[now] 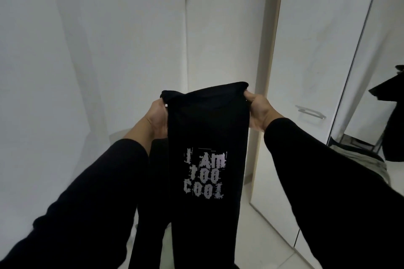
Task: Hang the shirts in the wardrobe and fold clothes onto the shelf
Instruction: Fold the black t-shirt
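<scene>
Both hands, left hand [157, 116] and right hand [258, 111], pinch the top corners of a black printed cotton shirt [205, 137], fingers curled tight; a loosened pinch could let its long fold slump floorward.

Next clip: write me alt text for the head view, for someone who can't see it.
Two hands in black sleeves hold up a black shirt printed "I AM TOO COOL", the left hand and right hand each gripping a top corner. Behind it stand white wardrobe doors, one with a metal handle.
</scene>
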Demonstrator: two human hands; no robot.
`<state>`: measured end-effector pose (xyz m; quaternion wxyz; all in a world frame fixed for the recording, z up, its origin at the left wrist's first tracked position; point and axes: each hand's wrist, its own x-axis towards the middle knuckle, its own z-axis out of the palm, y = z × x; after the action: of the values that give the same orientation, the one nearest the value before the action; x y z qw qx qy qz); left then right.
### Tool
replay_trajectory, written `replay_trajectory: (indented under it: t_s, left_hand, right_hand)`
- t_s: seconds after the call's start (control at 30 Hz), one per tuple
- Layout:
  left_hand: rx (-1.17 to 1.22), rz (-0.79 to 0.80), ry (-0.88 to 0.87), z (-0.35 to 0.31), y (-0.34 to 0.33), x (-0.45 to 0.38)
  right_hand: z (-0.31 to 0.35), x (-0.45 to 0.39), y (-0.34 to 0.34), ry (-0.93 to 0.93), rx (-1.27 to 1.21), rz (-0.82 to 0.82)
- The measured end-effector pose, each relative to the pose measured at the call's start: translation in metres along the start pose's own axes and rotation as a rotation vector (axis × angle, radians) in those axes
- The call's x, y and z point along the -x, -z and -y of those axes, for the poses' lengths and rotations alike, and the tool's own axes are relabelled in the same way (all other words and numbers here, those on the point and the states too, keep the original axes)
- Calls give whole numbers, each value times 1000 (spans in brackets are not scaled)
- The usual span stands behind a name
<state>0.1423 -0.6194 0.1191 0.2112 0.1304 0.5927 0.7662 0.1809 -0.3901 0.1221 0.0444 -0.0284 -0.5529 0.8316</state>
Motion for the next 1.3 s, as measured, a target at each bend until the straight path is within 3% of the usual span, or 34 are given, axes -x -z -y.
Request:
replay_trajectory:
  t_s: [0.2,0.67,1.03,1.3]
  left_hand:
    - [-10,2,18,5,24,3]
    - [6,-86,170,49,90,-49]
    - [118,-200,32,30,107,-152]
    - [153,-182,-26,31,108,-135]
  right_hand:
    - [-16,-7,-16,-90,169,96]
    - [-93,-79,-27,-246,37,54]
    - [-78,-206,-22,-224,-66,106]
    - [-78,-197,-32,-229,-64,196]
